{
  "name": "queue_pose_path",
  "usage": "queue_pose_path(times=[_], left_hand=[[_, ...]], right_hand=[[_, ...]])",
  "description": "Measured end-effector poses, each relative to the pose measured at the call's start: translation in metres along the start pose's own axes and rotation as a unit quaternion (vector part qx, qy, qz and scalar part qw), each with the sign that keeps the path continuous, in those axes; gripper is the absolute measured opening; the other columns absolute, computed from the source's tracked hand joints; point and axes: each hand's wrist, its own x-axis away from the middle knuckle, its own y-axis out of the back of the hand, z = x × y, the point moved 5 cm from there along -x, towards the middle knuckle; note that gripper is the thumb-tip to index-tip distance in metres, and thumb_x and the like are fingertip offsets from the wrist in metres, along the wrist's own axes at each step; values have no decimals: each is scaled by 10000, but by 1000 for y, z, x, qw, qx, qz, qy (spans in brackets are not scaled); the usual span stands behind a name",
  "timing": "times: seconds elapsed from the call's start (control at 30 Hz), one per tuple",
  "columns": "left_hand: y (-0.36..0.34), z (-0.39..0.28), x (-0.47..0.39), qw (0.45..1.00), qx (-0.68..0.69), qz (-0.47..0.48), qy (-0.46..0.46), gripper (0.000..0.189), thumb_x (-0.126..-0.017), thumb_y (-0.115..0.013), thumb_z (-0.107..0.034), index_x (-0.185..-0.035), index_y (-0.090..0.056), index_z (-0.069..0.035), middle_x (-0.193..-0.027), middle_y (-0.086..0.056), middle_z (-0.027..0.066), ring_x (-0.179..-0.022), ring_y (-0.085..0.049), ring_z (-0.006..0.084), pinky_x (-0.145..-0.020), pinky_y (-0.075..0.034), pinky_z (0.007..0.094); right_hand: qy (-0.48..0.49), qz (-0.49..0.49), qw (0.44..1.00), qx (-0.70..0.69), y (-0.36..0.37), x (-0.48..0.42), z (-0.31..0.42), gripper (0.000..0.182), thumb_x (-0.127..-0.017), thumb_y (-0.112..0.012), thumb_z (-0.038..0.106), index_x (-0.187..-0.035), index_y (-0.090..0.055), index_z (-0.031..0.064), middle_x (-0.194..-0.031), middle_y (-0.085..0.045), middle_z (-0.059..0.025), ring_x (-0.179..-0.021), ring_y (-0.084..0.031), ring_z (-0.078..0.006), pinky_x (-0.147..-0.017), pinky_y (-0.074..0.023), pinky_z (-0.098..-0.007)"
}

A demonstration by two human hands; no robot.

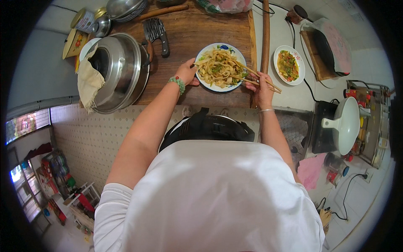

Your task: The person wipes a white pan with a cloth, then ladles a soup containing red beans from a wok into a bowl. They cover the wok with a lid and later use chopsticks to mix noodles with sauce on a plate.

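Observation:
A white plate with a blue rim (207,87) lies on the wooden board (176,67), heaped with wide noodles and green vegetables (220,67). My left hand (187,74), with a green bead bracelet at the wrist, holds the plate's left edge, its thumb at the rim and the other fingers low against the side. A pair of wooden chopsticks (273,85) is in my right hand (263,88), by the plate's right edge; their tips reach into the noodles. To the right, a smaller white dish (300,61) holds chopped green and red vegetables in sauce (287,65).
A large steel pot with a lid (122,69) and a cloth (89,80) stands at left. Behind lie a cleaver (157,36) and a wooden rolling pin (167,11). A pale frying pan (348,126) rests on a black cooktop (322,132) at right, near a wire rack (374,157).

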Motion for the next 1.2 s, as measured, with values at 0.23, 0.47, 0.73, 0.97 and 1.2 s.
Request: queue_pose_path(times=[0.23,0.47,0.73,0.97,1.2], left_hand=[[1,2,-3,1000,-2,6,-7,430,-907,-400,-90,-1334,-361,-131,-956,-598,107,-585,-600,155,-485,-549,268],[-1,3,-1,1000,3,2,2,438,-912,-403,-98,-1344,-347,-146,-951,-596,108,-577,-595,163,-498,-547,284],[2,5,-2,1000,-5,2,4,450,-921,-400,-101,-1360,-321,-159,-947,-595,119,-576,-595,176,-527,-553,316],[-4,-1,-2,1000,-17,15,-7,447,-925,-389,-106,-1363,-314,-159,-941,-595,109,-593,-597,168,-526,-554,313],[0,5,-2,1000,4,10,3,450,-928,-392,-119,-1367,-305,-169,-897,-586,113,-578,-584,168,-527,-558,316]], right_hand=[[-12,-50,998,-19,-16,-1,11,232,-924,-453,213,-1016,-476,1,-907,-605,-195,-711,-642,-255,-591,-555,-304],[20,7,998,56,-64,15,49,189,-911,-483,166,-986,-488,-7,-843,-602,-170,-694,-633,-232,-582,-542,-291],[36,87,975,201,-100,14,53,137,-903,-486,147,-908,-531,18,-799,-596,-66,-673,-607,-124,-577,-489,-231],[50,114,966,228,-92,8,51,137,-893,-494,126,-887,-550,1,-783,-596,-62,-676,-606,-123,-590,-492,-228],[-38,41,962,269,-31,31,82,158,-909,-470,143,-974,-533,13,-825,-578,-72,-690,-614,-143,-577,-506,-239]])
